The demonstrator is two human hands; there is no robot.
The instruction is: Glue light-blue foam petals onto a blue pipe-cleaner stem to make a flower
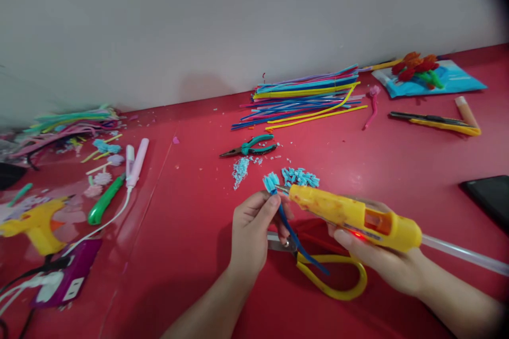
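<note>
R hand (382,262), nearest the lens, is wrapped round a yellow plastic glue gun (334,205) w/ a small red light lit on its side; a long clear glue stick (461,250) pokes out the back. Metal nozzle points L, right at the lower edge of a light-blue fuzzy tuft (271,182); can't tell if it's actually touching. Tuft sits atop a thin dark-blue fuzzy stem (294,235), pinched nr its top btwn thumb & fingers of L hand (250,228), the rest of the stem slanting down to the R.

Below the hands, on the glossy red desk (178,249): scissors w/ a big yellow handle loop (345,294), partly hidden by L hand & stem. Just beyond the tuft: a small pile of short light-blue fuzzy pcs (300,177); to its L, loose light-blue fluff (240,171), then teal-and-black handled pliers (254,147).

Toward the wall, a multicoloured bundle of fuzzy stems (304,95). Far R: black phone (489,198), partly cut off by the frame edge, & a blue plastic packet (461,79) w/ red-orange fuzzy flowers (413,66) on top. Far L: 2nd yellow glue gun (40,222), nr a purple power strip (75,270).
</note>
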